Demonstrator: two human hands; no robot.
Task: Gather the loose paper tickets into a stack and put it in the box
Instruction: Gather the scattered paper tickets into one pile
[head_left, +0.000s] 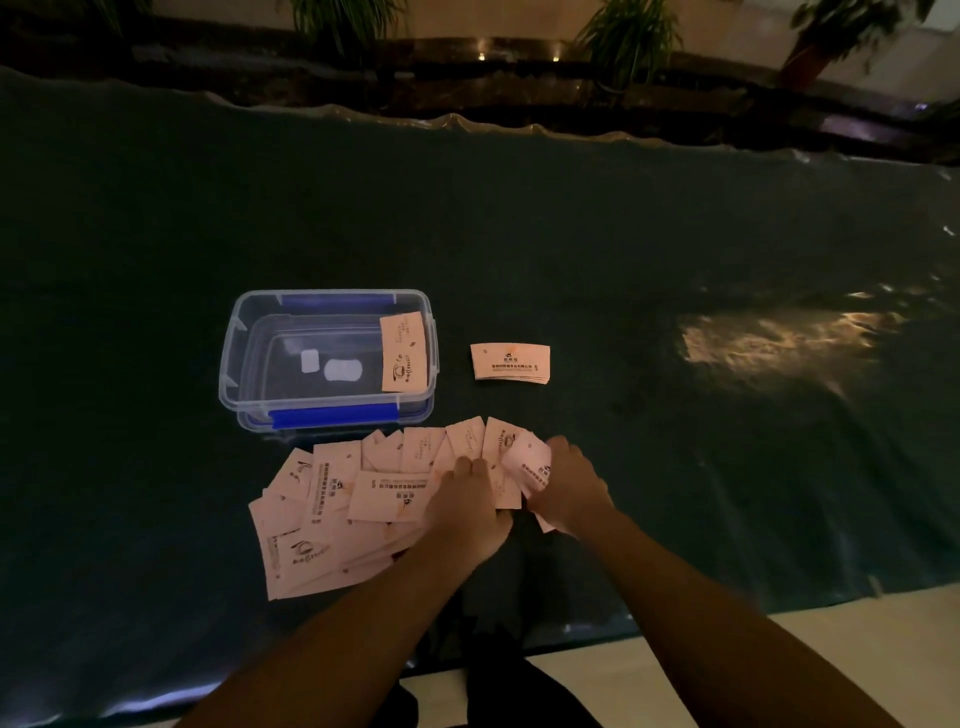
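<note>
**Both hands on the fanned tickets, in front of the open box**

A spread of loose paper tickets (337, 499) lies fanned across the dark-covered worktop (675, 415), just in front of a clear plastic box (244, 374) with blue clips. The box stands open, and one ticket (404, 353) leans upright against its inner right wall; two small pale patches show on its floor. To the right of the box, apart from it, a neat small stack of tickets (510, 362) rests flat on the worktop.

The left hand (467, 506) lies on the right part of the fan, its fingers curled down over overlapping tickets and pressing on them; whether its grip is closed around any ticket cannot be told from this angle. The right hand (569, 491) is at the far right end of the fan, its grip closed on a few tickets (530, 460) that stick out past the fingers toward the box. The two hands are near one another, with tickets between them.

Both forearms are bare. The scene is dim, with a glare patch on the worktop cover at the right and potted plants (628, 36) along the far edge.
</note>
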